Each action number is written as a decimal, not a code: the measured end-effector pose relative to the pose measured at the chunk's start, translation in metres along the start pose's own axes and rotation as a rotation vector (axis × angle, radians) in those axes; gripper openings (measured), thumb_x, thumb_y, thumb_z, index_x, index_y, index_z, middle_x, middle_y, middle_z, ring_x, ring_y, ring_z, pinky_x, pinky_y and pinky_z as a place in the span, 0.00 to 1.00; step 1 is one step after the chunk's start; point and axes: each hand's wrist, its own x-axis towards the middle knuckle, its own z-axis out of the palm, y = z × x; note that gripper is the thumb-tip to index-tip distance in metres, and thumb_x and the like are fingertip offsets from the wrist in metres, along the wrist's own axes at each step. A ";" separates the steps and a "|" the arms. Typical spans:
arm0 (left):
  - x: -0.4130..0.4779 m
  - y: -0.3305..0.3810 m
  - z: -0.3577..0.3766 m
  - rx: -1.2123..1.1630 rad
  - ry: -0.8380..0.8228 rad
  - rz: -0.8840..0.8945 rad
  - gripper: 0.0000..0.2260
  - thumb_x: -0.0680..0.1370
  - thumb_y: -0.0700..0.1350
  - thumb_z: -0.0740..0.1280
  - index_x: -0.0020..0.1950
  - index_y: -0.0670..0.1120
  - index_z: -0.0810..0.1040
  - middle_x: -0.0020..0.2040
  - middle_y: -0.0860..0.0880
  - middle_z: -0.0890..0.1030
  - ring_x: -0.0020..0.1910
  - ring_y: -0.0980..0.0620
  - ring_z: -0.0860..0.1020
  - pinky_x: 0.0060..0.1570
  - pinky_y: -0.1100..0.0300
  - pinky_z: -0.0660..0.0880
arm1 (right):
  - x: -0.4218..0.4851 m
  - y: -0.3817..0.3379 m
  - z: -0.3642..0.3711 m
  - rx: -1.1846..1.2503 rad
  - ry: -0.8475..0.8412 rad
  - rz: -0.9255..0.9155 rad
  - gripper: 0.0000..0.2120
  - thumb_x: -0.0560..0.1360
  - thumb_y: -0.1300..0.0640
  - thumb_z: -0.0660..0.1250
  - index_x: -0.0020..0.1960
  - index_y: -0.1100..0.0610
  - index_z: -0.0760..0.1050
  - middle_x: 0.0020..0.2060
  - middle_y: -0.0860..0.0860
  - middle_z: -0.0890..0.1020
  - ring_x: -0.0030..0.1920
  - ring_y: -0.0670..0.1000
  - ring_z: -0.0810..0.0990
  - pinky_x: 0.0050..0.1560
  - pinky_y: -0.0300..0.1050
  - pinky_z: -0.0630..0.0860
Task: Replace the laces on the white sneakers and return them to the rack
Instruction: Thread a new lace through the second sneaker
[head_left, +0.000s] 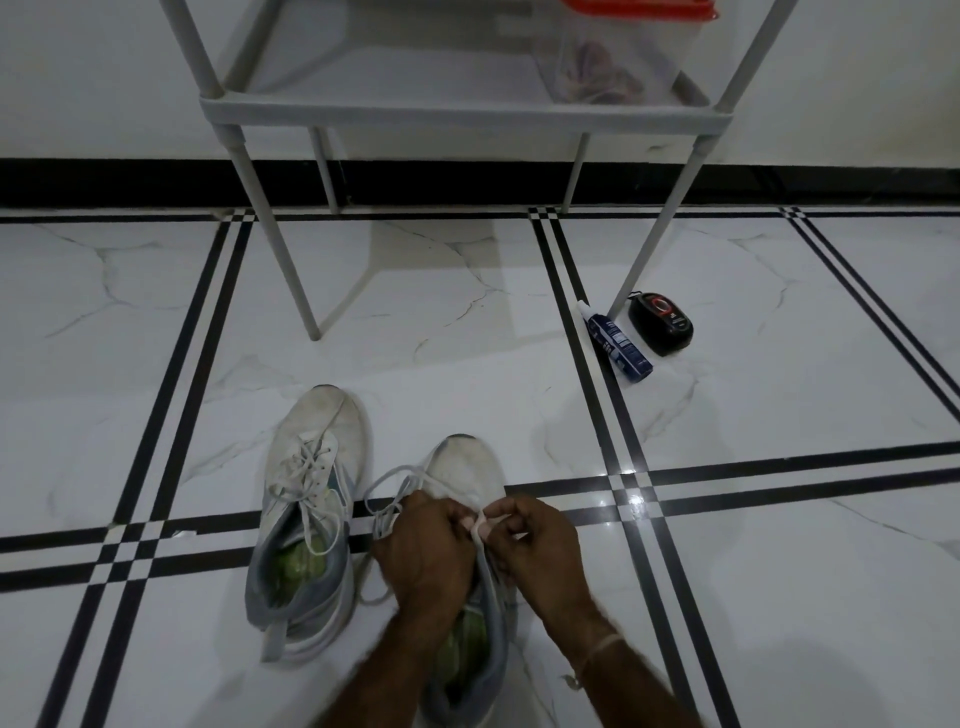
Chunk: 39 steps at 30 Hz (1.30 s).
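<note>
Two white sneakers with grey heels stand on the floor, toes pointing away. The left sneaker (306, 499) has a loose white lace threaded through it and nothing touching it. Over the right sneaker (467, 473) both hands meet at the eyelets. My left hand (423, 556) is curled and grips the white lace (387, 501), which loops out to the left across the floor. My right hand (535, 540) pinches a lace end at the shoe's tongue. The hands hide most of the lacing.
A grey shoe rack (467, 111) stands ahead by the wall, its low shelf holding a clear container with a red lid (613, 62). Beside its right front leg lie a blue-and-white tube (618, 345) and a black oval case (661, 322). The floor is white marble tile with black stripes.
</note>
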 end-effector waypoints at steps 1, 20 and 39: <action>0.000 0.000 0.001 -0.004 0.004 0.002 0.20 0.76 0.46 0.71 0.34 0.59 0.63 0.50 0.51 0.83 0.53 0.47 0.82 0.57 0.52 0.73 | 0.000 0.000 0.000 0.008 -0.002 0.007 0.05 0.71 0.56 0.78 0.43 0.49 0.83 0.35 0.42 0.83 0.37 0.47 0.84 0.41 0.48 0.84; 0.005 -0.027 0.008 -0.131 -0.055 0.130 0.04 0.78 0.53 0.69 0.44 0.60 0.80 0.46 0.56 0.77 0.46 0.55 0.80 0.51 0.55 0.76 | 0.008 -0.017 -0.006 0.202 0.042 0.084 0.07 0.79 0.61 0.68 0.44 0.52 0.75 0.45 0.49 0.85 0.47 0.53 0.83 0.49 0.53 0.79; -0.001 -0.041 0.007 -0.425 0.044 0.178 0.37 0.65 0.43 0.82 0.69 0.49 0.68 0.61 0.54 0.63 0.63 0.43 0.72 0.62 0.43 0.75 | 0.031 -0.057 -0.073 0.781 0.099 0.124 0.11 0.84 0.58 0.59 0.43 0.55 0.71 0.38 0.52 0.82 0.29 0.46 0.66 0.30 0.38 0.64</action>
